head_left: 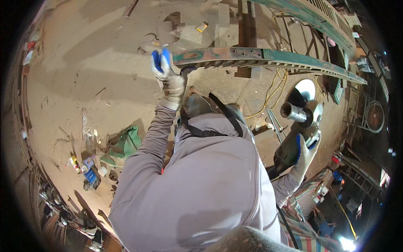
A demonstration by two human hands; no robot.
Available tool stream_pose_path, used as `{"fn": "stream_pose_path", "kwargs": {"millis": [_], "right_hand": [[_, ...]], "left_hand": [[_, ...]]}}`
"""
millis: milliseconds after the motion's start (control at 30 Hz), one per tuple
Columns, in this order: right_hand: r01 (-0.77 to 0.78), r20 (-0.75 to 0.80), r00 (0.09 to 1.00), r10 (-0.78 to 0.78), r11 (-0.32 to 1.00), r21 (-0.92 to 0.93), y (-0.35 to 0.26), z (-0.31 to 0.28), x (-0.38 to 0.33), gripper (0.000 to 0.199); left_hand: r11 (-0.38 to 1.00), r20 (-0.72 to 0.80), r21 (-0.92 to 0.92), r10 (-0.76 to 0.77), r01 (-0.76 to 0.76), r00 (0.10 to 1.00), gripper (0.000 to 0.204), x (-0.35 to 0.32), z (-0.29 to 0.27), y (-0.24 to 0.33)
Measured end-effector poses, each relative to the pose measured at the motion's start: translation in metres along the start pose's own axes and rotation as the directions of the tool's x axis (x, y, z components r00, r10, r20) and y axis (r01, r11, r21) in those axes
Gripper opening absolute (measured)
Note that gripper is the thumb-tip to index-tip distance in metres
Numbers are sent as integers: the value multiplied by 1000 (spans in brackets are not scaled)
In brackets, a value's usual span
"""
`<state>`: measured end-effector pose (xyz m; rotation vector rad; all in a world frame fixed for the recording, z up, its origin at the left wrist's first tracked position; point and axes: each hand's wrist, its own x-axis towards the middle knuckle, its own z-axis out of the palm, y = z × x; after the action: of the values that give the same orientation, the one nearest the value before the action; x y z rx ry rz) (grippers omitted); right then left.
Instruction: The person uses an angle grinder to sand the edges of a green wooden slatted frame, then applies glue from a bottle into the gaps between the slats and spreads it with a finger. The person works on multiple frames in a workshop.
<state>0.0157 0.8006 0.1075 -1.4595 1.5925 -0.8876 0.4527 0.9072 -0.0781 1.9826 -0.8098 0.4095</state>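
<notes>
My left hand (170, 84), in a white glove with blue fingers, is raised at the left end of a long green metal rail (294, 57). Its fingers are stretched and apart; whether the palm touches the rail I cannot tell. Slats line the rail's lower side, and bare brownish metal shows near its left end. Off to the right, my gloved right hand (308, 153) is closed round the body of an angle grinder (289, 145). A side handle (292, 111) sticks out from the grinder, and a round pale disc (305, 89) shows at its far end.
Another green slatted frame (310, 19) lies beyond the rail at the upper right. Yellow cable (270, 94) loops over the floor. Green cloth (126, 145), a spray can (87, 164) and scraps lie at the left. A striped sheet (308, 197) covers something at the lower right.
</notes>
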Motion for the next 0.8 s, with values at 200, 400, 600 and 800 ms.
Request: {"fn": "stream_pose_path", "kwargs": {"millis": [200, 400, 600, 800], "right_hand": [[-67, -23, 997, 70, 994, 89, 52, -42, 17, 71], [-53, -22, 998, 55, 997, 61, 80, -65, 38, 73], [-104, -120, 987, 110, 993, 59, 96, -92, 58, 81], [-155, -187, 971, 149, 988, -19, 118, -122, 77, 89]], "left_hand": [[820, 154, 446, 325, -359, 933, 55, 3, -23, 31], [768, 322, 507, 253, -392, 912, 60, 6, -25, 68], [825, 232, 354, 378, -440, 896, 68, -3, 13, 146], [763, 493, -318, 640, -563, 589, 66, -50, 77, 306]]}}
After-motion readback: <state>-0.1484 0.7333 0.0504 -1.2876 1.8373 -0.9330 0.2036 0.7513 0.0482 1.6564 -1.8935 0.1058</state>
